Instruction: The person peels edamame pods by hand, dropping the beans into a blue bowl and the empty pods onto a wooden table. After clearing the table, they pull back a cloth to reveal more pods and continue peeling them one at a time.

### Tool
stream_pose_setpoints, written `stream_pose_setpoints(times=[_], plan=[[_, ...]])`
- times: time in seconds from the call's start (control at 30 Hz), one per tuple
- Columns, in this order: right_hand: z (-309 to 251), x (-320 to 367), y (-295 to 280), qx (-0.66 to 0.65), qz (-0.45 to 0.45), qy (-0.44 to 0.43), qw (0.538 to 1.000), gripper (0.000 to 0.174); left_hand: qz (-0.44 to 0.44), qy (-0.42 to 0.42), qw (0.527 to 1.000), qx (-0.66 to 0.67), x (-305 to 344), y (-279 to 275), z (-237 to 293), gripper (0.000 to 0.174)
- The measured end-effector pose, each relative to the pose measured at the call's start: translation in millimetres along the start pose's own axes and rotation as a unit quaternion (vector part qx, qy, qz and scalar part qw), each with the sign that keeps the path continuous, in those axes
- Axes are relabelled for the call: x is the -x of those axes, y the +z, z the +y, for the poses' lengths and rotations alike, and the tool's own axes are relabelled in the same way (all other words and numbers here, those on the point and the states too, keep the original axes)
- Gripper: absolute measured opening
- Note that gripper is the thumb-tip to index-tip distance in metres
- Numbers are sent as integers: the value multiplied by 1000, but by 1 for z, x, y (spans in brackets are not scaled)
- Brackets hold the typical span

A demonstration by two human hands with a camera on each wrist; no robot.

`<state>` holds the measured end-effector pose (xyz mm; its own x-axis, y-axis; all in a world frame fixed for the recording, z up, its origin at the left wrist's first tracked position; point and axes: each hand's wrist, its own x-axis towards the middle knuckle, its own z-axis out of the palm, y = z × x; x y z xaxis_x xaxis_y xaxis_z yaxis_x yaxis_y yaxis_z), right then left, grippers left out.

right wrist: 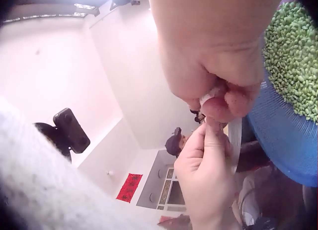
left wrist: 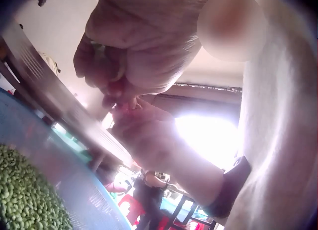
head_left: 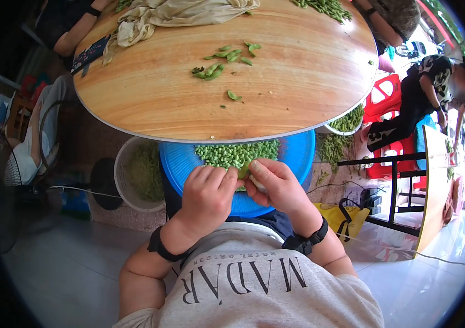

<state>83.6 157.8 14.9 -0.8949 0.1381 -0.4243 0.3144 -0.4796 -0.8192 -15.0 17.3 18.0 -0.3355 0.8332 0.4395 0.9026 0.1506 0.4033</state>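
Note:
Both my hands meet over a blue basket [head_left: 180,164] that sits on my lap, under the edge of a round wooden table [head_left: 150,98]. The basket holds a heap of shelled green beans [head_left: 235,153]. My left hand [head_left: 210,191] and my right hand [head_left: 271,183] pinch one green pod [head_left: 244,172] between their fingertips, thumbs pressed close together. In the left wrist view the curled fingers [left wrist: 107,76] close round the pod above the beans [left wrist: 22,195]. The right wrist view has the pinching fingertips [right wrist: 221,103] beside the blue basket [right wrist: 283,140].
Loose pods [head_left: 221,60] lie scattered on the tabletop, with a beige cloth [head_left: 178,13] and a pod pile [head_left: 325,6] at the far edge. A white bucket [head_left: 126,191] of husks stands left of the basket. Other people sit around; red stools [head_left: 385,95] stand to the right.

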Motion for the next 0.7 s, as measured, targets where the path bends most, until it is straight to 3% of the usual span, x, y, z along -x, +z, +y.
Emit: stream_pose_setpoints(times=[0.17,0.33,0.57,0.63,0.7], plan=[[8,-1,0,54,15,-63,996,31,16,-8,1000,2,2,7,4,18],[20,-6,-2,15,24,-98,995,31,60,-25,998,0,7,23,5,14],[28,-8,7,118,63,-185,974,29,104,-114,982,107,17,46,-2,6],[34,-9,4,129,68,-192,971,28,101,-174,966,161,18,49,-1,5],[35,-9,3,128,72,-169,975,28,86,-166,966,180,18,47,-3,7]])
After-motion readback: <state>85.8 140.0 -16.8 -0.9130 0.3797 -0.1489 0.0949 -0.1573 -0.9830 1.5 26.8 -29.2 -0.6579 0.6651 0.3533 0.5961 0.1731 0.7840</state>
